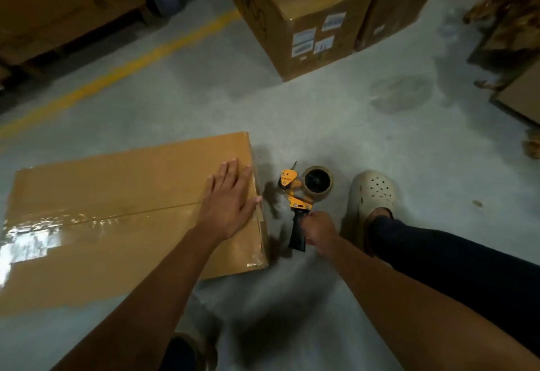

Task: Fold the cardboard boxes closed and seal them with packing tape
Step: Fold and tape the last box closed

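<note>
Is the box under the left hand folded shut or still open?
Shut: box flaps lie flat, meeting at a seam under glossy tape; left hand rests flat on top.

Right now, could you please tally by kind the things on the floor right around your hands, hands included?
cardboard box: 1
tape dispenser: 1
hands: 2, left hand flat on the box, right hand gripping the dispenser's handle
beige clog: 1
Total: 5
</note>
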The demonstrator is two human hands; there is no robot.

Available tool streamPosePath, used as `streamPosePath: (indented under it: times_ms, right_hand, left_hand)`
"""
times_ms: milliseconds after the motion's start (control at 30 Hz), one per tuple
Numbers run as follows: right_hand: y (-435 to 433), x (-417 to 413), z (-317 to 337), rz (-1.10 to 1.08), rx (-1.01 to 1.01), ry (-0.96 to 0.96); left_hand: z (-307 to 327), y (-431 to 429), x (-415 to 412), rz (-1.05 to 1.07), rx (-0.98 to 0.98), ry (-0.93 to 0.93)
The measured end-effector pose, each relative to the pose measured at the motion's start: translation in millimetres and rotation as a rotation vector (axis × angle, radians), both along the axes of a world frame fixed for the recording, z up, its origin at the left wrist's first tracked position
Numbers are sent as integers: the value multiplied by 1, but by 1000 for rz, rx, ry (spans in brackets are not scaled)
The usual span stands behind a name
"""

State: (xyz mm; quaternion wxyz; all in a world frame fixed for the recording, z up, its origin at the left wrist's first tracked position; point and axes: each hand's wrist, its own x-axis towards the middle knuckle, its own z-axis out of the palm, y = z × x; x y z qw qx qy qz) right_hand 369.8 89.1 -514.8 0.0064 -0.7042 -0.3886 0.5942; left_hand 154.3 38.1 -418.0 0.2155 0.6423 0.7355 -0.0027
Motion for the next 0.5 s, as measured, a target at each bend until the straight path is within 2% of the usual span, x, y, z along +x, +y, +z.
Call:
streamPosePath:
  times_ms: [167, 267, 333, 400, 500]
  right_hand:
    - [10, -11, -43, 129, 51, -188]
    - [12, -20, -61, 12, 17, -209]
    - [17, -26, -68, -176, -88, -128]
    - [25, -30, -69, -329, -263, 48]
    - [37, -29, -55, -395, -376, 168]
  left_hand:
    - [-33, 2, 11, 62, 105, 188]
    - [-37, 5, 9, 75, 162, 177]
    - [-36, 4, 9, 77, 148, 195]
    - [-35, 7, 10, 89, 156, 205]
    - [-37, 27, 8, 136, 174, 201]
